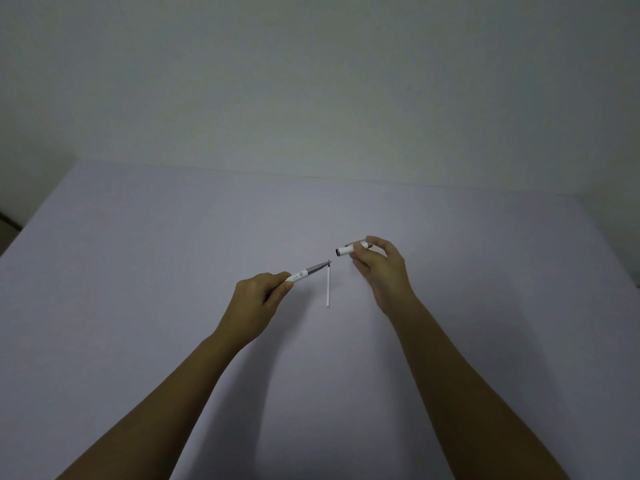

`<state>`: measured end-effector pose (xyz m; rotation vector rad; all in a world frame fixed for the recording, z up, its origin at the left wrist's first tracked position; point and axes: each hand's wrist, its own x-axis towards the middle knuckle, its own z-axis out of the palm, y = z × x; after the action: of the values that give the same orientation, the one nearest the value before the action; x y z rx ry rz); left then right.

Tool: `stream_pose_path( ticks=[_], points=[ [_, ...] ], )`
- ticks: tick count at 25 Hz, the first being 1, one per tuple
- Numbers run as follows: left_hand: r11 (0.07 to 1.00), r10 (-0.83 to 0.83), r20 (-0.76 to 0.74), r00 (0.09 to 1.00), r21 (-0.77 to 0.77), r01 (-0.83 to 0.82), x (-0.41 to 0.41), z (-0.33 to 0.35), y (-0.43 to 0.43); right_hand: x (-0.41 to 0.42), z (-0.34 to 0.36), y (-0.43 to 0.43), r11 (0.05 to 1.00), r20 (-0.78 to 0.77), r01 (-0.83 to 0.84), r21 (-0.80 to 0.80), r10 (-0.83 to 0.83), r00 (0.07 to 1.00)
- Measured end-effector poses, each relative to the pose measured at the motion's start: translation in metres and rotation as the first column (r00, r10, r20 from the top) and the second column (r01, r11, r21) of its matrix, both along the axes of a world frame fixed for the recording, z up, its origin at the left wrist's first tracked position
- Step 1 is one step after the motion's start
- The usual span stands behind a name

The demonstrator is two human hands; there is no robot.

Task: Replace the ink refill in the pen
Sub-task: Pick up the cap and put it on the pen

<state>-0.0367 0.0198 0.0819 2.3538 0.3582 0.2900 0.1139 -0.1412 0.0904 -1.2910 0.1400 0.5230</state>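
My left hand (261, 299) grips a white pen body (306, 273) with a grey grip section; its tip points up and to the right. My right hand (379, 268) pinches the white pen cap (346, 250) with its clip, the open end facing left, a short gap from the pen tip. A thin white ink refill (328, 287) lies on the table (138, 271) between my hands, lengthwise towards me, its far end just under the pen tip.
The pale lilac table reaches back to a plain white wall (311, 81). Its left edge drops off by a dark gap (8, 220) at the far left. Both my forearms stretch in from the bottom of the view.
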Motion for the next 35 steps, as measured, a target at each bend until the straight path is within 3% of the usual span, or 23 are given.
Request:
stream_pose_path(
  ticks=[18,27,35],
  points=[
    [1.000,-0.005,0.033,0.999,0.011,0.005,0.006,0.013,-0.006,-0.022,0.005,0.006,0.961,0.213,-0.197,-0.196,0.238,0.948],
    [1.000,0.017,0.059,0.998,0.014,-0.018,0.004,0.005,-0.005,-0.033,-0.005,0.012,0.962,0.236,-0.195,-0.189,0.237,0.942],
    [0.991,-0.064,-0.111,0.992,0.113,0.077,0.020,-0.024,0.000,-0.016,-0.011,0.021,0.843,0.235,-0.282,-0.459,0.421,0.876]
  ],
)
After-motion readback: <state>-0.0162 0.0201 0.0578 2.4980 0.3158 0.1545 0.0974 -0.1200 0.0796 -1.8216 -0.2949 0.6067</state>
